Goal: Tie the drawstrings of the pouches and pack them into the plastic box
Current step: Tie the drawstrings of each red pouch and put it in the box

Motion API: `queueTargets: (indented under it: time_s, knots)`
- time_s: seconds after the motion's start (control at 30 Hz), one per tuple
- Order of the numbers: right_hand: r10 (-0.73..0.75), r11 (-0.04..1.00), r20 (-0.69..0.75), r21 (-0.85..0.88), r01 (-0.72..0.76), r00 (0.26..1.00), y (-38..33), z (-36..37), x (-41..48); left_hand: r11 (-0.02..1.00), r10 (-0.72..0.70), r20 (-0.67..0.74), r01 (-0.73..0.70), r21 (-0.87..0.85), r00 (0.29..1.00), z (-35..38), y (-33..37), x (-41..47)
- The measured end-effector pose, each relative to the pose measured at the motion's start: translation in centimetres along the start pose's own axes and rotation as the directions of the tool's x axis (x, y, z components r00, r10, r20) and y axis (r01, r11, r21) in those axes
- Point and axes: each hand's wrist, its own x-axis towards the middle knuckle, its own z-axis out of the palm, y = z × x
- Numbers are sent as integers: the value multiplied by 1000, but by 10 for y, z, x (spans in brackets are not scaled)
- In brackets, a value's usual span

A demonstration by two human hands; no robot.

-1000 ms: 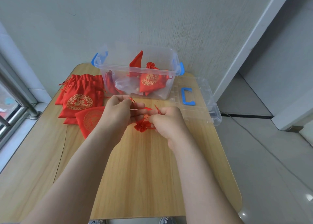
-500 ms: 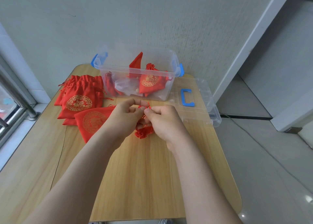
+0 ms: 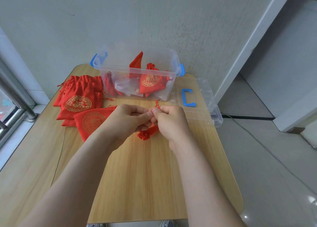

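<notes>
One pouch [image 3: 145, 134] just beneath left hand [image 3: 129, 119], right hand [image 3: 171, 121]

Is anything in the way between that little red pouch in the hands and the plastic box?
Nothing visible does. The pouch is held just in front of the box, whose top is open; its lid lies off to the right.

On the table [image 3: 145, 175], pouches [image 3: 78, 96] lie left of the plastic box [image 3: 120, 70], lid [image 3: 205, 96] right.

Both bare forearms [image 3: 82, 175] rise from the lower edge and converge at frame centre. The left hand [image 3: 130, 119] and right hand [image 3: 171, 122] meet fingertip to fingertip, curled fingers pinching the red drawstring [image 3: 157, 104].
</notes>
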Motion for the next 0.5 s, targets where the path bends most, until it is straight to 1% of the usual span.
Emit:
queueTargets:
  time_s: [0.13,0.23,0.37,0.43,0.5]
  knots:
    - [-15,1000,-2,-23,15,1000,1,0,1,999,-30,-73,32,31,997,0,0,-1]
    - [-31,999,-57,-43,28,998,2,-1,6,995,-61,-115,69,69,992,-1,-2,0]
    - [-31,998,-96,-59,25,995,-3,-4,8,988,-91,-112,103,113,990,2,-2,1]
    - [-34,998,-74,-64,30,997,-9,-9,7,985,-90,-89,102,138,992,2,-1,1]
    - [-25,1000,7,6,25,1000,-14,-14,5,985,-83,-68,92,143,994,2,-1,0]
